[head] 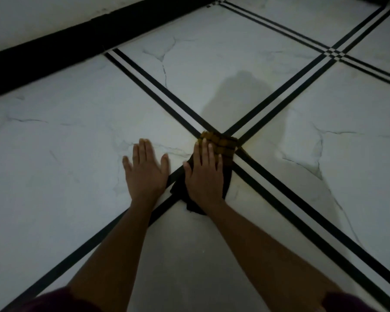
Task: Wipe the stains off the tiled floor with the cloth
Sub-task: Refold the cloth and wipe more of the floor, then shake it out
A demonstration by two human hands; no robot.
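Note:
A dark cloth [225,147] with a yellow-brown checked end lies on the white marble-look tiled floor [234,64], right where two pairs of black stripes cross. My right hand [204,174] lies flat on top of the cloth, fingers together, pressing it onto the floor. My left hand [145,170] rests flat on the bare tile just left of the cloth, fingers spread, holding nothing. A faint yellowish tint shows on the tile around the cloth. The light is dim, so any stains are hard to make out.
A black skirting strip [54,48] runs along the wall at the upper left. Double black stripes [302,75] cross the floor diagonally and meet again at the upper right. My shadow falls on the tiles beyond the cloth. Dark red clothing shows at the bottom corners.

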